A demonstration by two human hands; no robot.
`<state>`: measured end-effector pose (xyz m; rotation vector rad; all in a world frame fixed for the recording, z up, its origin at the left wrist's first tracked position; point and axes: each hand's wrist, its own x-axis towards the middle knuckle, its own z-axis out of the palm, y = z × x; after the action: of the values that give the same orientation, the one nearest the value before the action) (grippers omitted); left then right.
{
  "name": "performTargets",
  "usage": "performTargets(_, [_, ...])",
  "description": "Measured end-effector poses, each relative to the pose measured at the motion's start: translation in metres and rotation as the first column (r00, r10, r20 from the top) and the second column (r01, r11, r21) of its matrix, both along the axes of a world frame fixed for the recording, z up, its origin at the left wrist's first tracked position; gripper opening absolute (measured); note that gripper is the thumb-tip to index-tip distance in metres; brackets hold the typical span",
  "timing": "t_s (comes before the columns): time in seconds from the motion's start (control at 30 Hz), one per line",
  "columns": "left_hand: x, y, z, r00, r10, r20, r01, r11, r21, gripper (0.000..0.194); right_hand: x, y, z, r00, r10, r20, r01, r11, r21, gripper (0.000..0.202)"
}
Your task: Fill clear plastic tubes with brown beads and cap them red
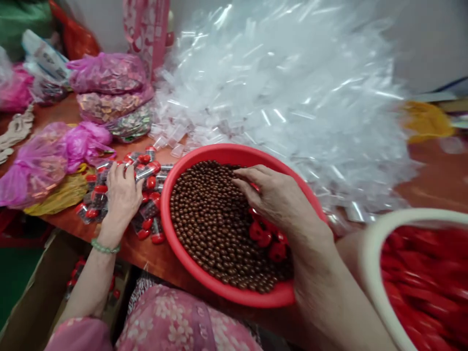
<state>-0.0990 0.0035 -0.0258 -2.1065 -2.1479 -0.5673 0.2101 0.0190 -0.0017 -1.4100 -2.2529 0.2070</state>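
My left hand (125,192) lies with fingers spread over a pile of small clear tubes with red caps (148,170), touching those under its fingertips. Beside it a red basin (179,258) is filled with shiny brown beads (208,219). Over the basin's right part, my right hand (272,195) is held with fingers curved and thumb apart; nothing shows between the fingertips. Its palm is turned away from view. Beneath this hand several loose red caps (276,251) rest on the beads.
A large heap of clear plastic tubes (278,92) rises behind the basin. To the right stands a cream tub (371,248) of red caps. Pink bags (109,73) of small pieces are at the left. Below the table edge sits a cardboard box (31,302) holding red-capped tubes.
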Motion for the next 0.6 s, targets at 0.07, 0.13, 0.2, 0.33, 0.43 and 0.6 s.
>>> performTargets(0.07, [0.007,0.004,-0.004,0.999,-0.048,0.026,0.047,0.997,0.055,0.045,0.009,0.003,0.000,0.997,-0.065,0.033,0.066,0.998,-0.022,0.025])
performTargets(0.13, [0.017,0.011,0.002,0.990,-0.124,0.065,0.116,0.987,0.113,0.041,0.014,0.005,0.000,0.993,-0.099,0.070,0.101,0.994,-0.034,0.025])
performTargets(0.2, [0.025,0.027,0.014,0.972,-0.213,0.096,0.200,0.971,0.135,0.035,0.015,0.006,0.000,0.985,-0.119,0.122,0.124,0.991,-0.040,0.025])
performTargets(0.33, [0.034,0.089,0.043,0.969,-0.235,0.071,0.241,0.965,-0.098,0.033,0.014,0.011,-0.003,0.977,-0.114,0.179,0.120,0.993,-0.019,0.025])
performTargets(0.43, [0.034,0.141,0.050,0.989,-0.148,-0.030,0.125,0.915,-0.384,0.032,0.013,0.013,-0.010,0.985,-0.101,0.139,0.102,0.995,0.005,0.024])
performTargets(0.6, [0.035,0.195,0.021,0.995,0.032,-0.099,-0.077,0.868,-0.490,0.062,0.006,0.009,-0.022,0.981,-0.050,0.187,0.048,0.999,0.017,0.022])
